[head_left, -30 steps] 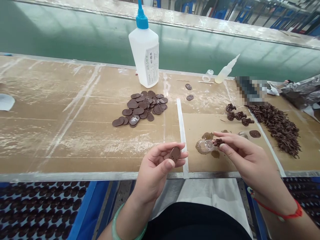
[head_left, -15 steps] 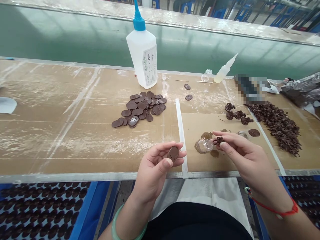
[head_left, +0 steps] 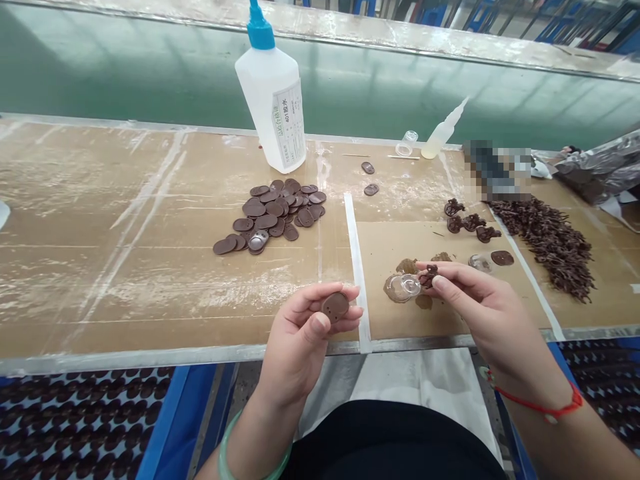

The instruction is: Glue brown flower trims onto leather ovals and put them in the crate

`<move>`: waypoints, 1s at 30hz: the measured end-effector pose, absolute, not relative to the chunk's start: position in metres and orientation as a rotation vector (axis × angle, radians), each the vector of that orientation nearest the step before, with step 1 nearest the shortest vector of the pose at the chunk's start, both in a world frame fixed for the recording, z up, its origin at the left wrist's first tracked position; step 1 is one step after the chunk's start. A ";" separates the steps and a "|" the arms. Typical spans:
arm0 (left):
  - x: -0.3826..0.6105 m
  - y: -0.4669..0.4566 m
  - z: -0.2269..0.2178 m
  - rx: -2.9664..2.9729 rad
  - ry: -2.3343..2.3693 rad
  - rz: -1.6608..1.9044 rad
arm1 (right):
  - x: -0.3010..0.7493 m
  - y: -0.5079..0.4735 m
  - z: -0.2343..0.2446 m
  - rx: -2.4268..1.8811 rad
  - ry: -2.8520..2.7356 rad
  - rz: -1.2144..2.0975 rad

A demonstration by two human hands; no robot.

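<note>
The left hand [head_left: 295, 353], half closed, shows a brown disc [head_left: 335, 307] face up; the right hand [head_left: 493, 313] pinches a small brown piece [head_left: 428, 276] in its fingertips.

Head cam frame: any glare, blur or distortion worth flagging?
Head view: streaky glare runs along the glossy green panel; a pixelated blur patch hides something at far right; the wide lens tilts the near table edge and leans the glue bottle; the left hand, right hand, brown disc and small brown piece look reasonably sharp.
</note>
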State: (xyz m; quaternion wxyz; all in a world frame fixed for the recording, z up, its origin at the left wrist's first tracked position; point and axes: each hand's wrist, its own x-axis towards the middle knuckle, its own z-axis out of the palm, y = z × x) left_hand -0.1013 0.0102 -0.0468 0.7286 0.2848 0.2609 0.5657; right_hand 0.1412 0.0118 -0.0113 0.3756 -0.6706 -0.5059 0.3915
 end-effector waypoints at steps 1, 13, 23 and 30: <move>-0.101 0.010 -0.047 0.628 0.575 1.245 | 0.141 0.012 -0.013 -1.708 -1.298 1.006; -0.099 0.011 -0.044 0.635 0.577 1.253 | 0.143 0.004 -0.003 -1.696 -1.429 0.673; -0.099 0.010 -0.044 0.617 0.562 1.257 | 0.131 0.011 -0.001 -1.736 -1.549 0.650; -0.098 0.009 -0.044 0.579 0.534 1.253 | 0.131 0.012 -0.001 -1.759 -1.582 0.612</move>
